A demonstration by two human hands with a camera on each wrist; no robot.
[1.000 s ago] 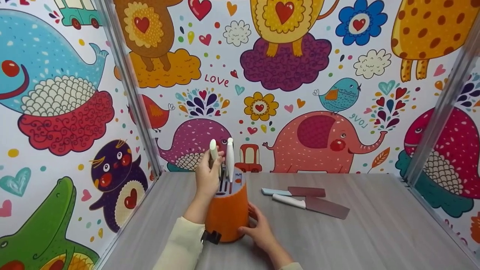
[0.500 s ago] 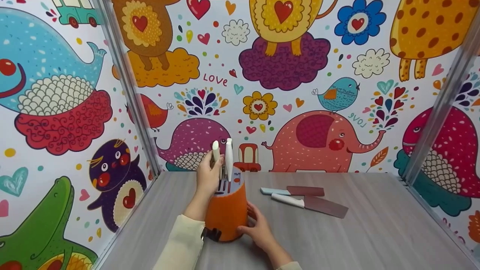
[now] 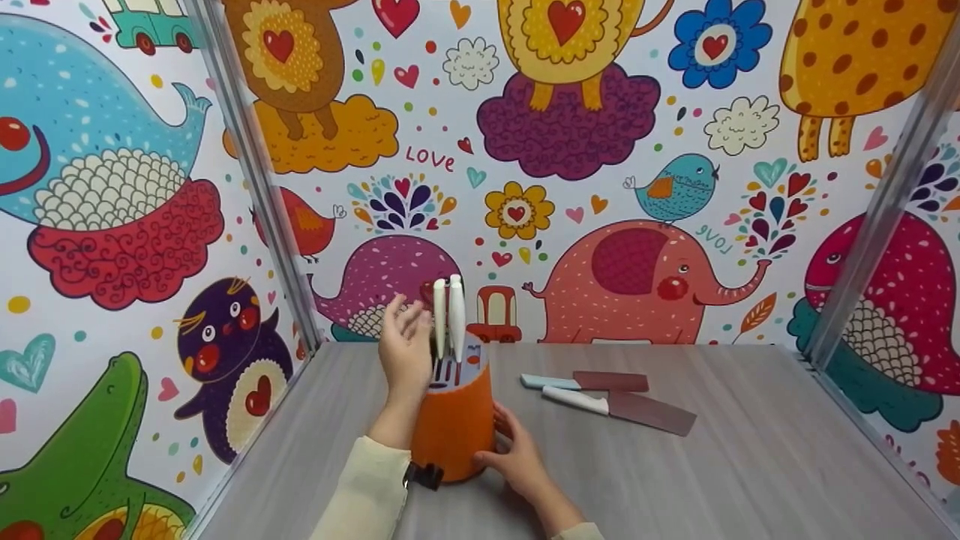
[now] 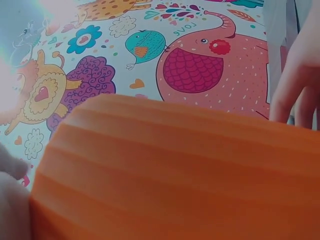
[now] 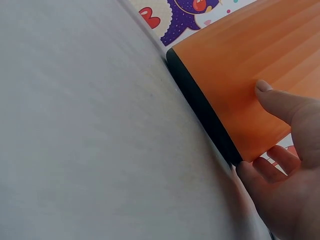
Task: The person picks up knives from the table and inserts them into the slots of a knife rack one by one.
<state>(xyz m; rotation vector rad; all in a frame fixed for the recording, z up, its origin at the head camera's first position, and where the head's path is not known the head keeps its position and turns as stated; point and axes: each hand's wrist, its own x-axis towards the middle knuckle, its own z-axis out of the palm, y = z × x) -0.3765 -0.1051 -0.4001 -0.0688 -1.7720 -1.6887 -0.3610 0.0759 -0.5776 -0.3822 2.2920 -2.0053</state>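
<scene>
An orange knife block [image 3: 454, 431] with a grey slotted top stands on the table, its dark base rim showing in the right wrist view. White-handled knives [image 3: 456, 319] stand upright in its slots, handles close together. Just left of the handles is my left hand [image 3: 405, 352], fingers loosely spread and holding nothing. Low on the block's right side, my right hand [image 3: 517, 457] grips it, thumb [image 5: 272, 97] on the front and fingers round the edge. The orange wall [image 4: 175, 170] fills most of the left wrist view, with part of my right hand [image 4: 302, 75] beyond it.
Right of the block, a knife with a light blue handle [image 3: 551, 382] and a white-handled cleaver [image 3: 577, 400] lie on the grey wood-grain table [image 3: 675, 487], brown blades pointing right. Printed cartoon panels [image 3: 622, 292] wall in the back and sides, with metal corner posts.
My left hand has let go of a white knife handle and drawn slightly left. That knife now stands upright beside the other handle. The right hand keeps its hold on the block.
</scene>
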